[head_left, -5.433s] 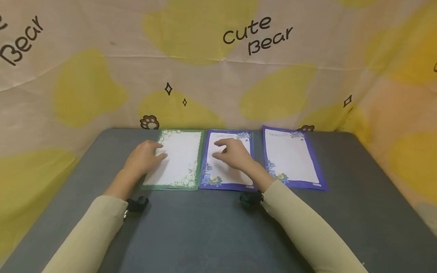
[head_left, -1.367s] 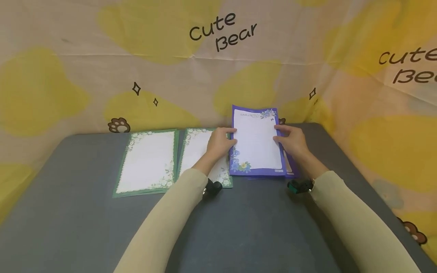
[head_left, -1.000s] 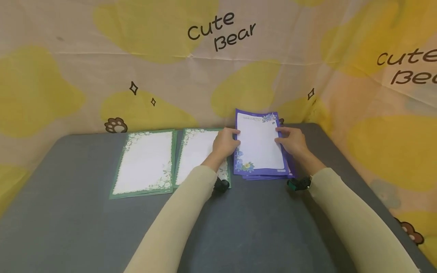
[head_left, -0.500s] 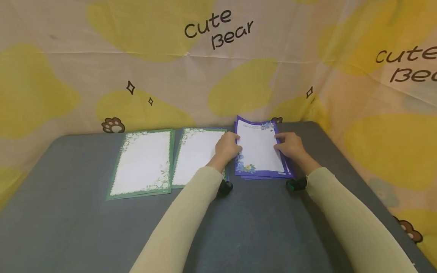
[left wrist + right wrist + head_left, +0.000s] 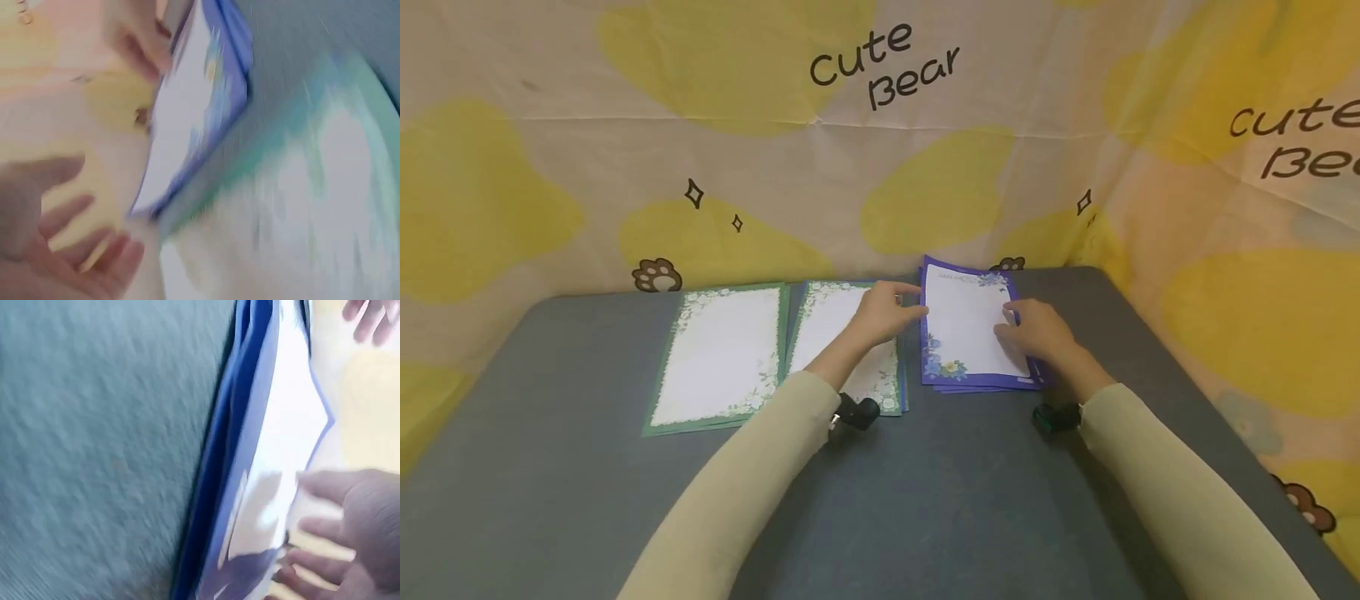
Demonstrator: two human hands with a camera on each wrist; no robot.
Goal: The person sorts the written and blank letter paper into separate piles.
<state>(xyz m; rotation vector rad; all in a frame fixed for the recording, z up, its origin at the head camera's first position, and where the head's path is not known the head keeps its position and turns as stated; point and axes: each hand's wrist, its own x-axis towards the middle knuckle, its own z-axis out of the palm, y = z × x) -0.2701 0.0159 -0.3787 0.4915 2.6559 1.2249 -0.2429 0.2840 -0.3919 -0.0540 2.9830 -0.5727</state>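
Note:
A small stack of purple-bordered sheets with blue flowers (image 5: pixel 967 325) lies at the right of the grey table, its top sheet curled up at the far left corner. My left hand (image 5: pixel 882 315) hovers over the middle green-bordered sheet (image 5: pixel 872 387), fingers apart, its tips by the purple stack's left edge. My right hand (image 5: pixel 1041 329) is over the stack's right edge, thumb and fingers spread and relaxed with nothing between them. In the left wrist view the left hand's fingers (image 5: pixel 119 259) are blurred and hold nothing. Slightly bent fingers (image 5: pixel 319 531) show beside the stack in the right wrist view.
Another green-bordered sheet with white flowers (image 5: pixel 718 354) lies at the left, with more paper under it. A blue edge peeks from under the middle green sheet. Behind the table (image 5: pixel 887 500) hangs a yellow-patterned cloth (image 5: pixel 760 150).
Both hands brought a purple-bordered sheet down onto the other purple sheets at the right. They have since let go of it, and the left hand has drawn back leftward.

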